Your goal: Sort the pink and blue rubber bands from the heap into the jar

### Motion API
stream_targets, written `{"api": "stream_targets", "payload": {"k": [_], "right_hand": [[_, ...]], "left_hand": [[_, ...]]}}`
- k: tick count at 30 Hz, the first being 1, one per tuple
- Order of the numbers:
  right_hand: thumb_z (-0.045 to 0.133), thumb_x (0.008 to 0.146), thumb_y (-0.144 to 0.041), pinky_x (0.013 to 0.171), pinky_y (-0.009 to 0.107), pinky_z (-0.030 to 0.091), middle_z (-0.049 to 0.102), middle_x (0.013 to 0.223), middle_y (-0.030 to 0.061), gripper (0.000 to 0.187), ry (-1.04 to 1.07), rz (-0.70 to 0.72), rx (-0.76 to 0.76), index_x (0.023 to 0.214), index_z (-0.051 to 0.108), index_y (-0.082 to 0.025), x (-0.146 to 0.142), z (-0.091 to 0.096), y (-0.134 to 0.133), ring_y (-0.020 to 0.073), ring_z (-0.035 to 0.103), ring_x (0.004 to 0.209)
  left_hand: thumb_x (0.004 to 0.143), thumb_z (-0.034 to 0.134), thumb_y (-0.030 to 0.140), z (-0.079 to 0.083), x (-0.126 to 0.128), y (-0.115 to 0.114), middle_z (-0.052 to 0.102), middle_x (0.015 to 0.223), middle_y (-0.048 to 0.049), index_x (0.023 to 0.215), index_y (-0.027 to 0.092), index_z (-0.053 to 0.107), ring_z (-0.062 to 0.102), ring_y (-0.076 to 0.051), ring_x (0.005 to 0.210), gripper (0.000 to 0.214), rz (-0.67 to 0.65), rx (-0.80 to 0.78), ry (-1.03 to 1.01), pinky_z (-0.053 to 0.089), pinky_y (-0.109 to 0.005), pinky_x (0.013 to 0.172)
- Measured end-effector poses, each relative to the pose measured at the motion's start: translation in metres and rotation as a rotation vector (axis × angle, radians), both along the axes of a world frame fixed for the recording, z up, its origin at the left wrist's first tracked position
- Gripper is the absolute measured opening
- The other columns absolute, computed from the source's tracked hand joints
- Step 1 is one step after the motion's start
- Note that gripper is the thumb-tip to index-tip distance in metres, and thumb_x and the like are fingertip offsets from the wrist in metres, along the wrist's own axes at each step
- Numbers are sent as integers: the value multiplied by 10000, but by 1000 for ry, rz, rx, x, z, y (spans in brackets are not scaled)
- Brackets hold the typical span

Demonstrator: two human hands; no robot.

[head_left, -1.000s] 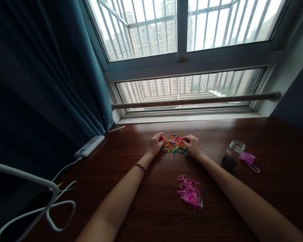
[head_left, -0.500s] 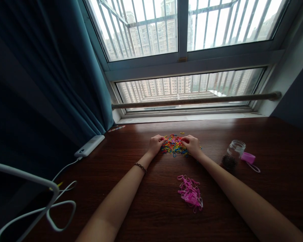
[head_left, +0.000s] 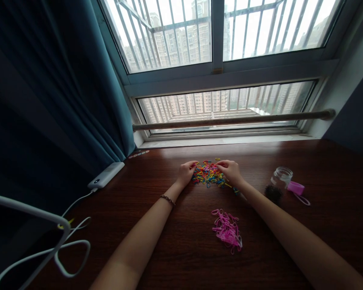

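A loose heap of small rubber bands (head_left: 208,174) in red, yellow, blue, green and pink lies on the brown table between my hands. At the heap's left edge is my left hand (head_left: 186,173), fingers closed together with their tips touching the bands. My right hand (head_left: 230,170) reaches over the right edge, thumb and forefinger pinched; anything in either pinch is too small to make out. Closer to me, apart from the heap, lies a pile of pink rubber bands (head_left: 228,230). A few stray bands show under my right wrist.
To the right stand a clear jar (head_left: 281,179) with dark contents and a pink lid (head_left: 296,187) with a loop. A white power bank (head_left: 107,175) with a cable lies by the blue curtain (head_left: 109,100). A white tube (head_left: 27,208) crosses the left foreground. Behind is a window.
My right hand has lifted slightly, uncovering some bands beneath its wrist. My left hand stays nearly in place at the heap's edge. The pink pile is unchanged.
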State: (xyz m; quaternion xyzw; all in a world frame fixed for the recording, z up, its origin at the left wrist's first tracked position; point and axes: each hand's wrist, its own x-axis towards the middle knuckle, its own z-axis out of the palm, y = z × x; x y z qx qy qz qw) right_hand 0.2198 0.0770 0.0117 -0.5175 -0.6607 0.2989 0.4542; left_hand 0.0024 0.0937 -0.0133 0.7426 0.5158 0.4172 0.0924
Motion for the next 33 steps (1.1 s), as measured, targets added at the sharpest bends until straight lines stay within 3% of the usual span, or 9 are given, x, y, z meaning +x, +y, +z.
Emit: {"api": "stream_targets", "payload": {"k": [4,9,12,16,19,22,25,28,33], "right_hand": [[658,624,-272,618,258,514,659,667,55,234,112,474,-452,791,645,-108,9,34,-14,158,636,639],[695,584,-325,553,228,518,657,660,33,337,-256,1075,-848,851,652,-124,6,60,-46,147,636,594],[680,601,-350,521,215,512,666,722,34,388,-402,1221,-987,928,651,-145,3,60,-54,141,634,581],[632,656,-380,520,219,498,668,801,74,385,-245,1077,-808,942,643,-121,6,50,-39,142,630,599],[524,751,-373,537,244,483,665,766,95,328,-109,639,-375,879,650,-98,9,34,-19,148,616,608],[465,787,-228,715,293,472,663,857,79,236,-258,248,67,898,656,-147,9,15,-4,175,603,791],[415,794,-135,892,318,385,612,1059,67,308,-497,220,291,1013,625,-184,8,-2,2,186,519,1012],[399,797,-126,957,369,308,546,1183,44,371,-698,246,318,1118,564,-213,7,-12,2,208,387,1164],[383,804,-132,959,388,271,507,1231,22,396,-830,238,280,1153,532,-243,8,-18,3,206,327,1200]], "left_hand": [[742,573,188,-1,0,0,664,783,-34,920,169,561,630,-152,742,179,54,-31,-88,493,-257,669],[778,528,231,1,-1,-1,657,755,-32,820,166,571,626,-143,709,88,47,-31,-92,489,-247,647],[765,541,245,2,0,-3,649,741,-28,794,166,604,604,-132,654,106,44,-18,-46,481,-241,630],[746,548,209,9,2,-7,633,766,-36,770,150,633,565,-112,628,106,18,32,-26,459,-221,609],[742,551,220,25,4,-12,625,747,-40,761,137,652,538,-105,617,132,-51,-3,-2,428,-209,582],[743,556,280,50,10,-22,622,671,-36,750,109,662,524,-103,591,201,-243,-207,54,396,-197,545],[746,544,373,74,23,-43,592,571,-14,697,100,659,491,-87,512,300,-559,-529,226,353,-182,479],[744,539,408,85,42,-67,565,515,8,673,123,656,464,-70,456,316,-831,-800,430,318,-172,442],[747,524,454,80,65,-88,516,444,28,554,130,620,361,-48,391,389,-868,-732,620,252,-190,412]]}}
